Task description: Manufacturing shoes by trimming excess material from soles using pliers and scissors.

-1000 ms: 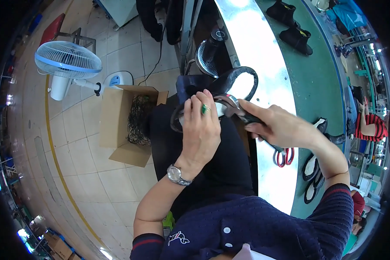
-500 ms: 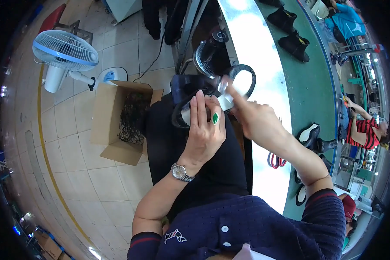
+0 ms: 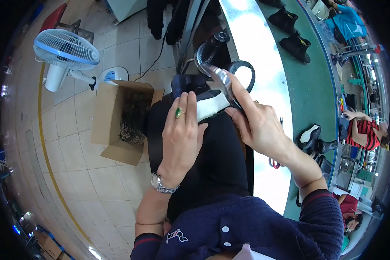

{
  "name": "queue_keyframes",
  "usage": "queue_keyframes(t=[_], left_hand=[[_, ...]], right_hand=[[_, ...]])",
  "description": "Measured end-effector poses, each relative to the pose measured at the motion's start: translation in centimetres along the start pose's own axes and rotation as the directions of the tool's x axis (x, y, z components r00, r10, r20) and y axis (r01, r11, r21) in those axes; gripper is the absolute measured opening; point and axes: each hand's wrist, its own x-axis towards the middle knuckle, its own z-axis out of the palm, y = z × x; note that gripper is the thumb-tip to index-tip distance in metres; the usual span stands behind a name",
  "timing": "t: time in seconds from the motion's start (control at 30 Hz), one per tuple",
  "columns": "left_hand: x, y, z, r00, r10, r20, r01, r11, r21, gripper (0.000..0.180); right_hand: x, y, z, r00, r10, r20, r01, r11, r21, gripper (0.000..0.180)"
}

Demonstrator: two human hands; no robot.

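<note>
Across my lap lies a black shoe, turned bottom up, with a white sole piece point(image 3: 210, 107) showing and a white forefoot point(image 3: 243, 78) at its far right end. My left hand point(image 3: 180, 128), with a green-stoned ring and a wristwatch, rests flat on the near left end of the shoe, fingers stretched out. In my right hand point(image 3: 258, 119) is a hammer point(image 3: 222, 80); its shiny metal head is raised just above the middle of the shoe. My right fist hides most of the handle.
A steel bench edge point(image 3: 264, 56) runs along my right, beside a green conveyor point(image 3: 307, 93) carrying several black shoes point(image 3: 295, 47). Left of my legs stands an open carton point(image 3: 106, 112) with dark netting, and a fan point(image 3: 67, 50). Co-workers sit beyond the conveyor.
My left hand has slid left and toward me along the shoe, uncovering more of the white sole. The hammer, blurred before, now shows clearly, its head tilted above the shoe.
</note>
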Motion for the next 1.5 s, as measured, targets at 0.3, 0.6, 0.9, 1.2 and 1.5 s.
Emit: queue_keyframes(t=[0.3, 0.6, 0.9, 1.2, 1.5], left_hand=[[-0.5, -0.9, 0.0, 1.000, 0.002, -0.019, -0.005, 0.991, -0.134, 0.084], [0.3, -3.5, -2.7, 0.974, 0.133, 0.181, -0.072, 0.948, -0.311, 0.109], [-9.1, -3.2, -4.1, 0.928, -0.356, 0.113, 0.373, 0.890, -0.261, 0.053], [-10.9, -3.3, -3.4, 0.967, -0.252, -0.035, 0.234, 0.935, -0.265, 0.023], [-10.7, -1.9, -2.8, 0.983, -0.161, 0.084, 0.166, 0.985, -0.053, 0.040]], right_hand=[[0.3, -1.2, 0.9, 0.993, 0.028, 0.111, -0.040, 0.993, 0.107, 0.069], [-1.4, 1.0, -2.3, 0.973, 0.217, 0.084, -0.212, 0.975, -0.062, 0.054], [-5.7, -3.7, -0.8, 0.747, 0.276, 0.604, -0.598, 0.676, 0.431, 0.055], [-0.8, -7.9, -1.1, 0.660, 0.005, 0.751, -0.147, 0.981, 0.123, 0.058], [-1.1, -7.6, -0.3, 0.611, 0.029, 0.791, 0.117, 0.985, -0.127, 0.069]])
